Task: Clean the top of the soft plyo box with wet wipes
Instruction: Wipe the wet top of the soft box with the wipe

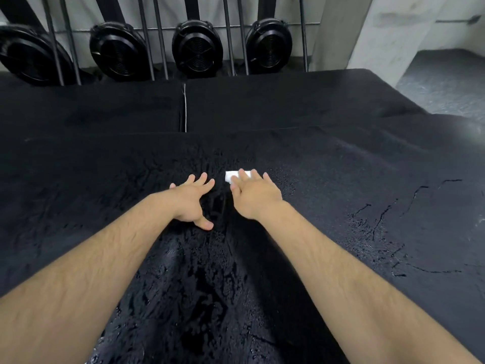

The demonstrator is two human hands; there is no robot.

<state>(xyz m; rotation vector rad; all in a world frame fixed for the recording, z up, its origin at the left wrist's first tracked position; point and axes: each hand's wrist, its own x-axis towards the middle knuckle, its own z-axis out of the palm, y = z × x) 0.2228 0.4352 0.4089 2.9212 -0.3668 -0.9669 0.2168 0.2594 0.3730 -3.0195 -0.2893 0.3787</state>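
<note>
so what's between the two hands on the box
In the head view, only a bare, wet strip of box top lies between the left hand and right hand; the wipe pokes out from under the right one.

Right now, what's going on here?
A person is wiping the black soft plyo box top with bare hands. The right hand presses a white wet wipe flat under straight fingers, out toward the middle of the top. The left hand rests beside it, spread, holding nothing. The surface between the arms looks wet and glossy.
</note>
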